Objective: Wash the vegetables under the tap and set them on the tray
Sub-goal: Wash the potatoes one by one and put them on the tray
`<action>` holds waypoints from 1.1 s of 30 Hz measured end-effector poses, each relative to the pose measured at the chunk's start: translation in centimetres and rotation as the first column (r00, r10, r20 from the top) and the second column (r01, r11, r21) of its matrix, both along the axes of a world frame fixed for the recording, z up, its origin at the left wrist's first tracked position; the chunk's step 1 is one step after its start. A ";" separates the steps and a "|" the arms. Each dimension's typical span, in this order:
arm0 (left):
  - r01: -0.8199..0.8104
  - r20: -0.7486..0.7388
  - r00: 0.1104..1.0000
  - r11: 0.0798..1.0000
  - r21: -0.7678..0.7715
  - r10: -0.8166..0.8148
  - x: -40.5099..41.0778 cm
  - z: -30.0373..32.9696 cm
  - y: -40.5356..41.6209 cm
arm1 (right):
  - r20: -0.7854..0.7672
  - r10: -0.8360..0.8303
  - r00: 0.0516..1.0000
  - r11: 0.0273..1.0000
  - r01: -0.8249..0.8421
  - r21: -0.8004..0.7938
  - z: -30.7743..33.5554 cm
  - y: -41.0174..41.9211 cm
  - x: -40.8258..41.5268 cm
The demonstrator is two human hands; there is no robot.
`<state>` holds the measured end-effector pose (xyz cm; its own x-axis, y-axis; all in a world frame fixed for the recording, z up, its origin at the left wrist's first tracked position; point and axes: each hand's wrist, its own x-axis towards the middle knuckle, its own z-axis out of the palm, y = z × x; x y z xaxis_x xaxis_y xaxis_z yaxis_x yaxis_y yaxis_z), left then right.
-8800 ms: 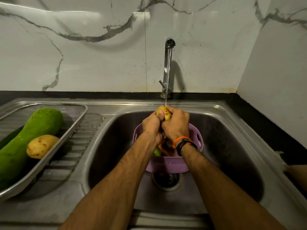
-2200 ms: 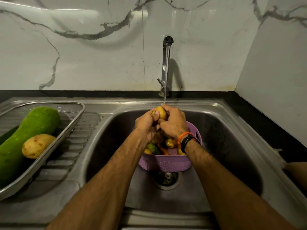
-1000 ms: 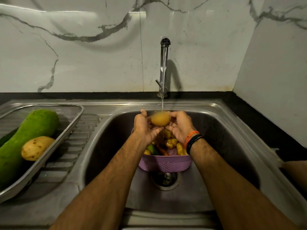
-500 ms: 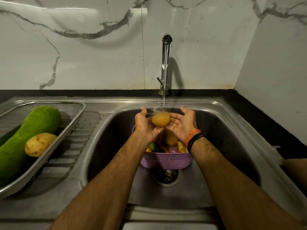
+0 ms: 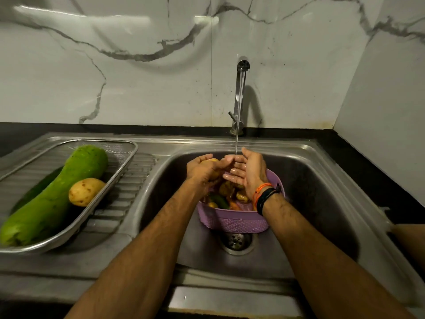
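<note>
Most of the potato (image 5: 212, 160) hides inside the left hand (image 5: 204, 169).

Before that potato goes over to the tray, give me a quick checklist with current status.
1. Grip: left hand is curled round the potato: ok.
2. Right hand free: open, holding nothing: ok.
3. Rinse finished: stream from the tap lands on the right hand's fingers, not on the potato; cleanliness: cannot tell.
4. Room in the tray: gourd and another potato lie there, bare mesh at the far end: ok.
5. Path left over the sink rim: nothing in the way: ok.
6. Basket holds more vegetables: task not done.
</note>
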<state>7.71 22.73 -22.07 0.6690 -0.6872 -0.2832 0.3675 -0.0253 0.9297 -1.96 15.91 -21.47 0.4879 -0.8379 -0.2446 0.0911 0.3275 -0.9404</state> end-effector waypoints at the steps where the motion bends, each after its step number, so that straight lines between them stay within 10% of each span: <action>1: 0.012 0.073 0.997 0.998 0.056 -0.016 0.4 0.2 0.4 | -0.050 -0.020 0.999 0.999 0.017 -0.050 -0.1 0.0 0.1; 6: -0.105 0.588 0.787 0.898 0.428 -0.188 3.0 1.2 3.7 | -0.635 0.031 0.772 0.776 -0.419 -0.472 -1.1 1.6 0.7; 9: -0.169 0.697 0.622 0.809 0.564 -0.356 3.3 0.7 6.0 | -0.901 -0.031 0.433 0.419 -0.813 -0.405 -1.7 3.9 0.8; 12: -0.166 0.634 0.554 0.674 0.720 -0.540 2.9 -0.5 8.0 | -0.954 -0.077 0.289 0.275 -0.914 -0.299 -2.3 5.3 1.4; 21: -0.239 0.832 0.451 0.854 0.463 -0.324 3.4 5.0 7.9 | -0.948 -0.130 0.291 0.222 -0.923 -0.314 -2.7 5.1 1.2; 27: -0.105 0.577 0.452 0.602 0.792 -0.681 2.0 -0.5 8.5 | -0.947 -0.116 0.299 0.214 -0.924 -0.317 -3.1 4.8 1.6; 33: -0.187 0.825 0.398 0.845 0.501 -0.401 3.5 6.4 7.3 | -0.937 -0.120 0.329 0.206 -0.915 -0.348 -3.2 4.5 1.6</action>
<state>11.20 30.06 -15.70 0.6489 -0.7490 0.1337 -0.6840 -0.4973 0.5338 -0.39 20.46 -24.64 0.8697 -0.4684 -0.1555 -0.4900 -0.8570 -0.1595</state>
